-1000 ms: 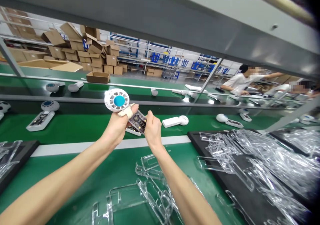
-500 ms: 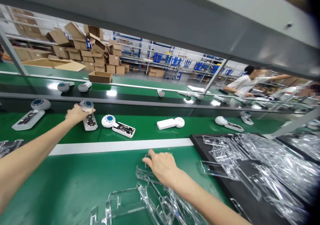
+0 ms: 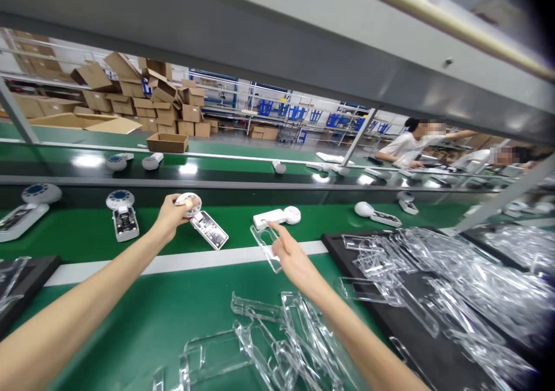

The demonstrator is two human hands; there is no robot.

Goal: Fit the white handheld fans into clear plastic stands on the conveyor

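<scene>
My left hand (image 3: pixel 172 213) is closed round the white round head of a device (image 3: pixel 210 229) whose open handle shows a circuit board. It rests at the near edge of the green belt. In my right hand (image 3: pixel 288 252) is a clear plastic frame (image 3: pixel 265 247), held between thumb and fingers, its far end close to a white device (image 3: pixel 271 218) lying with its closed side up. Below, on the green bench, lies a loose pile of clear plastic frames (image 3: pixel 255 356). Left of my left hand lies another device (image 3: pixel 125 222) with its board showing.
A black tray (image 3: pixel 377 298) heaped with clear frames stands at the right; part of another black tray (image 3: pixel 26 298) shows at the left. A metal beam (image 3: pixel 260 38) crosses overhead. Cardboard boxes (image 3: pixel 130 102) are stacked behind, and people (image 3: pixel 403 148) sit at the far right.
My left hand has let go of one device and taken the one to its right. My right hand has lifted a clear frame from the bench toward the belt. The devices have shifted left.
</scene>
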